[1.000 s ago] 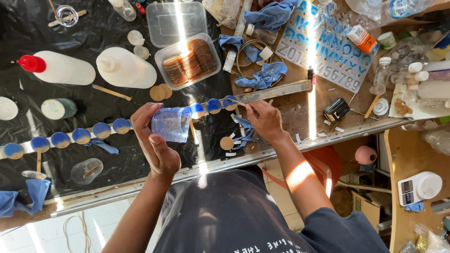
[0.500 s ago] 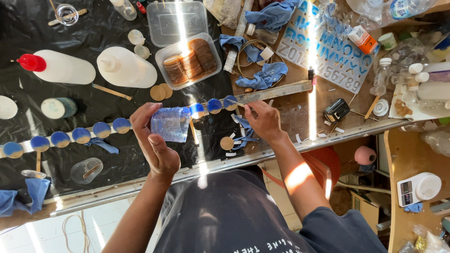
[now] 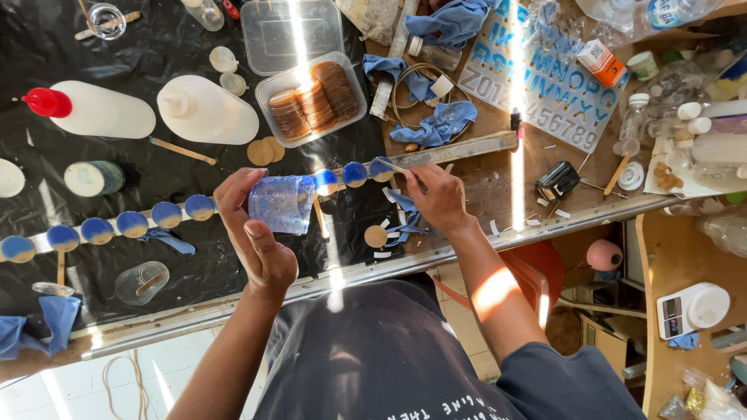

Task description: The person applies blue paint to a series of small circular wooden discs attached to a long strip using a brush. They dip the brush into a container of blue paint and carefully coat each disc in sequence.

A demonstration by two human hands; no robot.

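Two white squeeze bottles lie on the black-covered tabletop beside a clear tub of brown discs; a letter stencil lies near its far edge.

Bright daylight, sharp focus, glaring sun streaks across the black table cover, wide-angle edge distortion.

A small white-and-orange carton lies near the bench's far right edge, beside a pale blue letter-and-number stencil sheet. Two clear plastic tubs sit at mid-bench. A white digital scale's grey screen shows on a lower shelf.
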